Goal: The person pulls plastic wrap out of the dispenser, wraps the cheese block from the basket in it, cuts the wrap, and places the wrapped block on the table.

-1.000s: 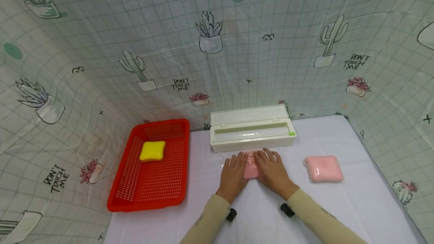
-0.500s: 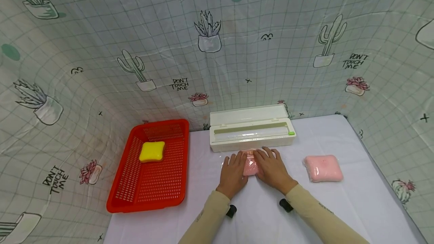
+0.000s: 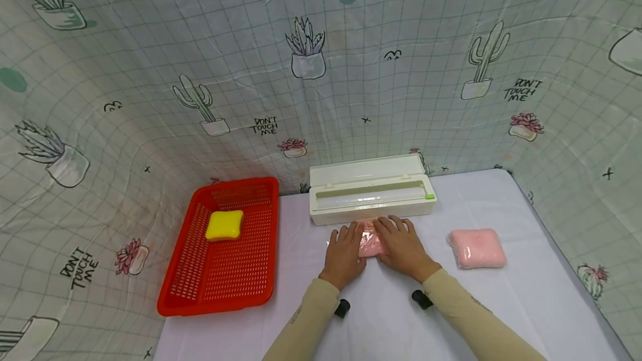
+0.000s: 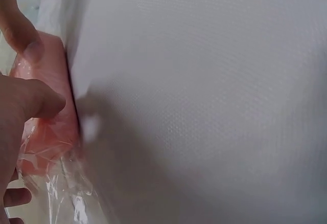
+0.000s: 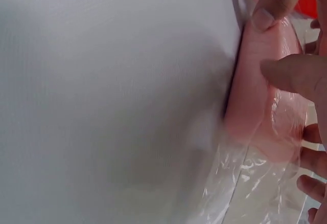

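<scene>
A pink sponge-like block [image 3: 370, 240] lies on the table just in front of the white cling film box, with clear film around it. My left hand [image 3: 344, 255] holds its left side, and my right hand [image 3: 403, 245] holds its right side. In the left wrist view both thumbs press the near face of the pink block [image 4: 51, 88]. Loose clear film [image 5: 240, 183] spreads from the block's end in the right wrist view. The far fingertips are partly hidden by the block and film.
The cling film box [image 3: 373, 211] stands at the back with its lid raised and a roll inside. A red basket [image 3: 275, 238] at left holds a yellow sponge-like block [image 3: 224, 225]. Another pink block [image 3: 478, 248], wrapped in film, lies at right. A patterned curtain [image 3: 351, 93] encloses the table.
Both hands and the pink block have shifted slightly away from the body, toward the cling film box. The film over the block looks more wrinkled. The other things have stayed put.
</scene>
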`<state>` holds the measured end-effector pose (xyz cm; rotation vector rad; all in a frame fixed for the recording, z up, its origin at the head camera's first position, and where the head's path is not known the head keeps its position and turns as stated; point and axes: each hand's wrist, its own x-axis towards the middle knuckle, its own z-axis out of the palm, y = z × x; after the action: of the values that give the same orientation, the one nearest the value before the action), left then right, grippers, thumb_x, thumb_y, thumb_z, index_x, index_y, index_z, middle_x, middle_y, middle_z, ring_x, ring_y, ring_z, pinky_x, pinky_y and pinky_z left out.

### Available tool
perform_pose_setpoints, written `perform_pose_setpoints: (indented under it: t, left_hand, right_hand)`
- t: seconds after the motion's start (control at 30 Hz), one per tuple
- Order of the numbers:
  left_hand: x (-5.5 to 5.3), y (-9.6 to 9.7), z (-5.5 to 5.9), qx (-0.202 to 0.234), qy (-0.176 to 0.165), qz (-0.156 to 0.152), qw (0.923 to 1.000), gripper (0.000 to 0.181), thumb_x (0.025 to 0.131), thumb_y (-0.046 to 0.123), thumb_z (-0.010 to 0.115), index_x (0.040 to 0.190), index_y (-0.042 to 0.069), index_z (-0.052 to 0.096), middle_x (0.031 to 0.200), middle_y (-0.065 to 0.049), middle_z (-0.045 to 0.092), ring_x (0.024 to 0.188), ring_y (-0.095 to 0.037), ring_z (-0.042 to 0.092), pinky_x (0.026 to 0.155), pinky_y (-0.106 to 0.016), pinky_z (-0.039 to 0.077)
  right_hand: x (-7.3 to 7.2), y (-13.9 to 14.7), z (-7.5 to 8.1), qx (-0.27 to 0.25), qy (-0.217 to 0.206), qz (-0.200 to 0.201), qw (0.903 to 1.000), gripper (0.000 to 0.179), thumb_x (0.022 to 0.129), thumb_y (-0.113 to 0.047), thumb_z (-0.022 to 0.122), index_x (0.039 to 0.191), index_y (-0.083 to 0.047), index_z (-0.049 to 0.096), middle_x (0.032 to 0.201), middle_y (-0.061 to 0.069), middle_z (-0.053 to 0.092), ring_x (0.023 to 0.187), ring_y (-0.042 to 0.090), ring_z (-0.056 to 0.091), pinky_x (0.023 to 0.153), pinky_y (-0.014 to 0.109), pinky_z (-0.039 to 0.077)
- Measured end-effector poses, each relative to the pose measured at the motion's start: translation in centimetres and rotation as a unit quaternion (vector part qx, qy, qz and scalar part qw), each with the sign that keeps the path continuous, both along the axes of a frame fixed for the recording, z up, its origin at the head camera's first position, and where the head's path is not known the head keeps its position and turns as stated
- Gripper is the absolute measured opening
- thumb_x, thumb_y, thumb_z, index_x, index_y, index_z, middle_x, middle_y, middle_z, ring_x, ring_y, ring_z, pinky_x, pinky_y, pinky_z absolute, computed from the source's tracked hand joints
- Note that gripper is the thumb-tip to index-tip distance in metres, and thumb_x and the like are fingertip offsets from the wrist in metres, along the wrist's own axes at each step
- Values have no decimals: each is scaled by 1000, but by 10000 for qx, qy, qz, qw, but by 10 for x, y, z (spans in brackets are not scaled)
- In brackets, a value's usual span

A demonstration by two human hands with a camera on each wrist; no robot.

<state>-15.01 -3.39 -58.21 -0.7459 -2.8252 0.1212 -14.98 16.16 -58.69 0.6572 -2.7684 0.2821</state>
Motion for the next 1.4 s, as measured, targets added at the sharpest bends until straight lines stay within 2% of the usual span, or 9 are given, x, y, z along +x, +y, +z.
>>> perform_pose_setpoints:
  t: [0.1, 0.23, 0.37, 0.47, 0.57, 0.77, 1.0, 1.2, 1.4]
  left_hand:
    - [0, -1, 0, 26, -37, -8, 10000, 83, 86, 44, 82, 155, 11, 51, 153, -6, 57, 130, -21, 55, 108, -40, 43]
    - [0, -2, -2, 37, -8, 20, 10000, 86, 84, 45, 83, 155, 12, 49, 155, -5, 56, 132, -20, 54, 108, -39, 41]
    - [1, -2, -2, -4, -13, 57, 10000, 87, 86, 52, 81, 157, 13, 48, 158, -6, 53, 135, -20, 52, 109, -39, 41]
    - [2, -2, 0, 27, -28, 65, 10000, 87, 89, 57, 78, 158, 15, 48, 159, -7, 50, 135, -21, 51, 109, -40, 41]
    - [3, -1, 1, 160, -31, 70, 9998, 85, 90, 58, 76, 158, 16, 48, 161, -10, 47, 136, -22, 50, 110, -41, 41]
    - [1, 4, 4, 487, 127, 29, 9987, 75, 92, 55, 75, 154, 18, 54, 160, -7, 47, 136, -22, 50, 110, -41, 41]
    - [-4, 14, 11, 581, 540, -152, 9967, 69, 93, 55, 73, 150, 19, 57, 151, -4, 53, 132, -21, 51, 107, -39, 41]
    - [-6, 22, 15, 644, 607, -299, 9956, 66, 93, 53, 74, 149, 21, 58, 149, -3, 53, 131, -20, 51, 104, -37, 41]
    - [-10, 34, 22, 653, 682, -432, 9946, 69, 90, 51, 77, 149, 21, 57, 148, -2, 54, 132, -19, 51, 105, -37, 40]
  right_hand:
    - [1, 3, 3, -270, -46, -44, 9996, 73, 81, -31, 89, 141, 0, 60, 143, 21, 60, 132, 43, 51, 106, 62, 40]
    - [1, 10, 5, -836, 7, -307, 9960, 64, 87, -29, 83, 139, 1, 62, 145, 25, 57, 133, 46, 50, 107, 64, 38]
    - [-5, 23, 6, -1511, 365, -831, 9843, 61, 87, -22, 85, 136, 4, 60, 143, 28, 54, 130, 48, 49, 105, 64, 37]
    - [-12, 37, 9, -1785, 672, -1236, 9738, 67, 84, -18, 87, 137, 8, 55, 142, 31, 52, 127, 50, 48, 102, 65, 38]
    - [-20, 50, 12, -1845, 759, -1567, 9673, 73, 84, -17, 89, 140, 11, 50, 142, 33, 49, 127, 52, 46, 101, 66, 38]
    - [-35, 69, 10, -1879, 475, -1926, 9619, 77, 86, -22, 88, 142, 13, 48, 146, 36, 44, 131, 55, 43, 106, 67, 35]
    - [-46, 82, 4, -1898, 222, -1944, 9621, 80, 88, -27, 87, 145, 13, 48, 147, 35, 45, 131, 56, 42, 107, 68, 35]
    - [-50, 88, -1, -1890, 39, -1942, 9626, 76, 89, -25, 86, 144, 13, 49, 146, 34, 47, 130, 56, 43, 106, 68, 35]
    - [-50, 89, -4, -1937, 58, -1944, 9616, 74, 88, -23, 86, 144, 11, 50, 146, 34, 48, 129, 56, 44, 105, 69, 37]
